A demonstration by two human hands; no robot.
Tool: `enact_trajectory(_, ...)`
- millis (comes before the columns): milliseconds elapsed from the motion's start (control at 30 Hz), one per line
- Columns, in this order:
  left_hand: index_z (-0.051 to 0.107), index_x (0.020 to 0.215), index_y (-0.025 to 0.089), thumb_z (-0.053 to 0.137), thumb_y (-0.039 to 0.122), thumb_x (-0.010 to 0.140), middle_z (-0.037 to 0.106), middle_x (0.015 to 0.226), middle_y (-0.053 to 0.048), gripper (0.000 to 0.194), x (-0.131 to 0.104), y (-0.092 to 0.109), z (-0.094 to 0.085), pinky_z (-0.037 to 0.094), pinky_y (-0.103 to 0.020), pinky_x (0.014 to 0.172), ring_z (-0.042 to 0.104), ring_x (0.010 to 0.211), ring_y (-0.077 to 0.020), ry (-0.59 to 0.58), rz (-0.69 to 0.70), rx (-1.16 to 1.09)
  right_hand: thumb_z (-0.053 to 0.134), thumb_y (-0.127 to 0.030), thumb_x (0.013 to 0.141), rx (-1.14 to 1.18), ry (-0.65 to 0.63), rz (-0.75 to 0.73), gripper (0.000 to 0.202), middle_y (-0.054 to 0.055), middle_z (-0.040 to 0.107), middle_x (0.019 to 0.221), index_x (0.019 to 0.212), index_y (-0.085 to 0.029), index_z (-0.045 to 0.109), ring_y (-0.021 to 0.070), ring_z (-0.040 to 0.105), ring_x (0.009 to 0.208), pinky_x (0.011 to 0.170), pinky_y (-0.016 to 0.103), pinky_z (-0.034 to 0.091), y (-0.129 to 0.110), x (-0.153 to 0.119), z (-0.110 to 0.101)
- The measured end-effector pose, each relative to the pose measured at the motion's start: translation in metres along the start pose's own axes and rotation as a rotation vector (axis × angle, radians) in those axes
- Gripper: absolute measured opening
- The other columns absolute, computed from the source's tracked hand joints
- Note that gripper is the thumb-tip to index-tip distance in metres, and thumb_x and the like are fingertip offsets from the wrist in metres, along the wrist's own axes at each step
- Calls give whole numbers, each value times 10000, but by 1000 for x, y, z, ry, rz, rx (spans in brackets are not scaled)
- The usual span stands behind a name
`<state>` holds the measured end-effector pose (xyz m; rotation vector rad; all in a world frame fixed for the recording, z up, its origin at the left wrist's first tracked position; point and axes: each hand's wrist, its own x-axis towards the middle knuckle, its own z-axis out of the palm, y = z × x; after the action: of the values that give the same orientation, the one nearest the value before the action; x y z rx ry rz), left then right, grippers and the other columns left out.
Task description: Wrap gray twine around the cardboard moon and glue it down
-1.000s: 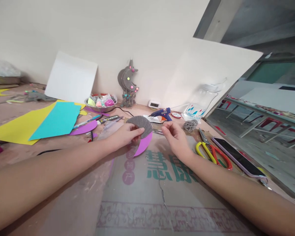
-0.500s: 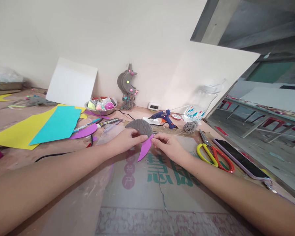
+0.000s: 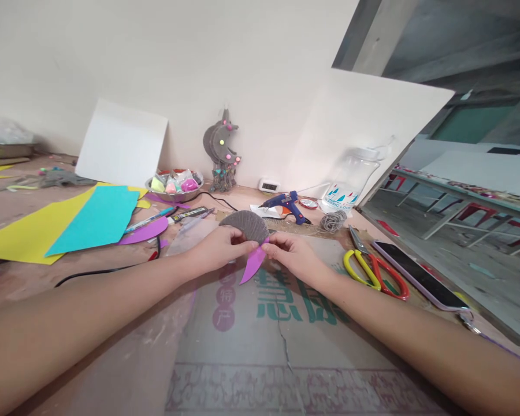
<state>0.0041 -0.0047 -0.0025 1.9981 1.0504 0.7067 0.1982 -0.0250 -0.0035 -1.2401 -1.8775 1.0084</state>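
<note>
Between my hands is a crescent moon cutout (image 3: pixel 248 225), its upper part wound with grey yarn and its lower tip bare purple foam. My left hand (image 3: pixel 225 249) grips it from the left, thumb lying over the front. My right hand (image 3: pixel 288 249) pinches its right edge, where the grey winding meets the purple. A grey yarn strand (image 3: pixel 283 341) trails down over the plastic sheet (image 3: pixel 238 352) beneath. Beyond my hands lie a blue glue gun (image 3: pixel 286 203) and a ball of grey yarn (image 3: pixel 333 221).
Scissors (image 3: pixel 375 268) and a phone (image 3: pixel 420 274) lie at the right. Yellow sheet (image 3: pixel 21 240) and turquoise sheet (image 3: pixel 97 219) are at the left, near a marker (image 3: pixel 186 216). Behind stand a bowl of clay packets (image 3: pixel 175 188), a moon ornament (image 3: pixel 221 150) and a clear jar (image 3: pixel 351 179).
My right hand has closed in slightly to the left, nearer the crescent's edge. My left hand keeps its grip. The whole view has shifted a little.
</note>
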Motion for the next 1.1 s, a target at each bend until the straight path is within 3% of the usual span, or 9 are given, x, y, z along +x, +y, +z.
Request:
enact_trajectory(133, 525, 660, 161, 486, 542, 736, 494, 564, 23, 390, 0, -2, 0, 302, -221, 450, 436, 495, -99, -60, 4, -7, 554, -455, 750, 24, 34, 55, 299, -35, 473, 569, 704, -159, 554, 84, 401, 509, 489, 228, 313, -1, 0, 0)
enact_trajectory(333, 516, 596, 157, 321, 477, 848, 482, 582, 9, 452, 3, -1, -1, 356, -231, 547, 446, 556, -103, -41, 174, -65, 572, -445, 741, 59, 136, 69, 304, -53, 426, 558, 641, -164, 512, 65, 358, 482, 458, 211, 288, -1, 1, -2)
enact_trajectory(467, 499, 545, 157, 414, 389, 827, 558, 679, -7, 375, 2, 4, -2, 383, -233, 669, 509, 687, -118, -29, 265, -33, 574, -455, 732, 64, 159, 68, 307, -50, 423, 563, 649, -167, 513, 71, 364, 487, 461, 215, 297, 0, 2, -3)
enact_trajectory(533, 527, 565, 158, 468, 361, 796, 584, 709, -12, 312, 1, 5, -2, 387, -237, 688, 527, 733, -132, -17, 242, 1, 562, -454, 741, 45, 147, 50, 304, -47, 424, 565, 656, -166, 520, 74, 368, 494, 467, 215, 303, 0, 3, -4)
enact_trajectory(700, 541, 683, 170, 443, 390, 798, 549, 612, 19, 266, -2, 3, 0, 367, -230, 540, 489, 557, -109, -48, 90, -49, 508, -466, 783, 40, 97, 21, 336, -43, 412, 564, 642, -162, 497, 71, 355, 498, 461, 214, 284, 2, 2, -3)
enact_trajectory(867, 546, 667, 162, 459, 375, 790, 547, 659, 10, 261, 0, 1, 0, 377, -232, 586, 503, 616, -113, -24, 134, -16, 519, -468, 781, 91, -9, 52, 313, -51, 413, 553, 689, -169, 502, 69, 347, 479, 457, 218, 270, 3, 2, -1)
enact_trajectory(1100, 558, 657, 165, 448, 327, 793, 586, 759, -12, 238, 3, 1, -1, 398, -237, 701, 533, 771, -141, -20, 218, 0, 533, -485, 763, 100, 31, 73, 336, -49, 401, 563, 668, -166, 489, 68, 341, 477, 451, 215, 270, 3, 2, -2)
